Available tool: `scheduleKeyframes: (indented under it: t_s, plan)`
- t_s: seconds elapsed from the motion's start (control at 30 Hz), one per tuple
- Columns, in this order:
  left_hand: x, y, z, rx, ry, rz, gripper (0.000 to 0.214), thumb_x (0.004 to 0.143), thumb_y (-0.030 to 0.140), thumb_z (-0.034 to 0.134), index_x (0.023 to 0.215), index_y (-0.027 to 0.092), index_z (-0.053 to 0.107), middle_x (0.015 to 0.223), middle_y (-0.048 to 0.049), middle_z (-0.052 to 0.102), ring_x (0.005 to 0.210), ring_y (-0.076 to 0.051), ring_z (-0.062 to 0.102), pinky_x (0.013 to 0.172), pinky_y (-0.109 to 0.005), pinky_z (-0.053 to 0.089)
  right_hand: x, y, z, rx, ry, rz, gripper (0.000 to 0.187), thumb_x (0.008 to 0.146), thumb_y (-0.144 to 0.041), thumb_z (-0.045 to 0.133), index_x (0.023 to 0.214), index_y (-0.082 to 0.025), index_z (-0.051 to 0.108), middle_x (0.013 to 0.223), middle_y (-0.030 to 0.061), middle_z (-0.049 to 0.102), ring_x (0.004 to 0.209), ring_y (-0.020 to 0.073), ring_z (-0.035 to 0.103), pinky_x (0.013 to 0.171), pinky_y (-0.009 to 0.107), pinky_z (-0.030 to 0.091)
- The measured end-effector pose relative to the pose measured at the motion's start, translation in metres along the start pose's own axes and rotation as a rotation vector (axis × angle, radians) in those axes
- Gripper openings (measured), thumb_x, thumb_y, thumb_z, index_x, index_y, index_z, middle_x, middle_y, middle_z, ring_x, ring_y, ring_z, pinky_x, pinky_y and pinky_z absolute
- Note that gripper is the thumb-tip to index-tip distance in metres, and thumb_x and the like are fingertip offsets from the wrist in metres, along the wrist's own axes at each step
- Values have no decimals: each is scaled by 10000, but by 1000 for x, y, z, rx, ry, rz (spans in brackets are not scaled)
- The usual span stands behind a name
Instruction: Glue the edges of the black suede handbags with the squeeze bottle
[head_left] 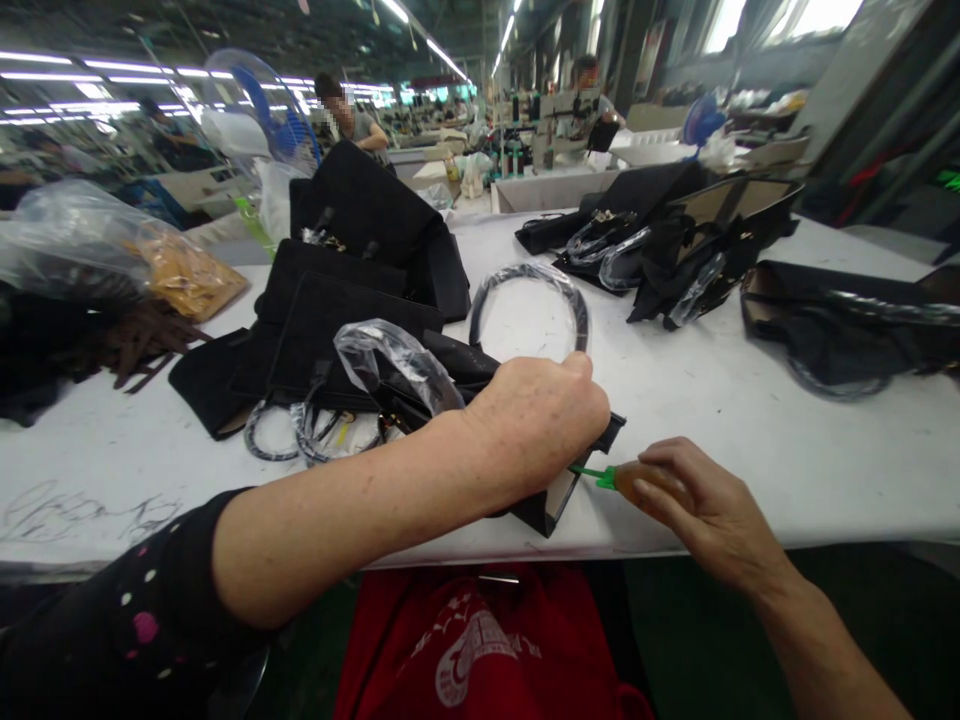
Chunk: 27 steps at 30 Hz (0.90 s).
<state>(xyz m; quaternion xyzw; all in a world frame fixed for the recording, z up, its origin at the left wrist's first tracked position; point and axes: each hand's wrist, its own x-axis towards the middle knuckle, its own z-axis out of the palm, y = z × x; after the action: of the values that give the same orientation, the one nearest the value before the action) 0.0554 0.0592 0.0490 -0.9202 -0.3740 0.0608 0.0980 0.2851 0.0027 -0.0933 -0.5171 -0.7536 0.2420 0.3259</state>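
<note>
My left hand (551, 415) is closed over the edge of a black handbag (540, 515) near the table's front; its fingertips are hidden behind the hand. A plastic-wrapped handle (579, 300) arches up behind my knuckles, and another wrapped handle (397, 355) rises left of the wrist. In my right hand (705, 515) is a small squeeze bottle (634, 482) of amber liquid, fingers wrapped round it. Its thin green nozzle (606, 479) points left at the bag's edge, just below my left hand. Whether the tip touches the bag, I cannot tell.
Black bags (367, 210) are stacked at left on the white table (675, 400); more bags (675, 240) lie at back right and a bag (847, 320) at far right. Clear plastic (75, 235) and brown strips (150, 340) lie at far left. People work behind.
</note>
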Motion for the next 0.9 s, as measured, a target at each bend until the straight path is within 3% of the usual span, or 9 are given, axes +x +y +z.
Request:
scheduleKeyframes:
  t_s: [0.1,0.33,0.47,0.6,0.73,0.9]
  plan:
    - [0,0,0,-6,10,3,196,865,84,511,827,111,702,846,-108,649,694,-265,713,479,-304,426,-2,-4,-9,7,-60,13,151,977,-408,594,1045,-272,593,1003,22,634,879,205,640,744,338,486]
    - [-1,1,1,-7,9,-6,192,853,80,517,834,115,705,847,-106,653,686,-274,710,472,-317,441,-6,5,0,15,59,0,187,972,-406,594,1090,-262,592,1039,42,632,934,227,635,799,362,486]
    - [-1,2,0,2,-7,-4,199,864,81,515,831,115,708,835,-103,649,693,-254,707,500,-303,460,-7,8,3,30,29,106,211,964,-449,579,1056,-261,601,998,42,649,891,240,641,750,372,492]
    - [-2,2,-2,7,-22,-7,199,869,85,514,850,109,711,846,-110,653,697,-244,704,509,-290,459,-9,7,3,16,109,147,241,940,-468,591,1039,-250,613,981,48,665,877,252,645,747,389,490]
    - [-2,1,-3,2,-21,6,191,863,89,524,836,108,712,833,-111,651,690,-247,701,497,-288,432,-9,6,3,64,77,218,254,926,-493,594,986,-248,622,921,49,688,824,259,656,704,395,505]
    - [-3,1,-1,3,-13,4,193,876,106,524,835,109,712,834,-115,652,679,-248,700,478,-286,399,-12,6,3,82,131,259,256,920,-496,599,1003,-255,625,941,47,686,851,270,657,728,405,510]
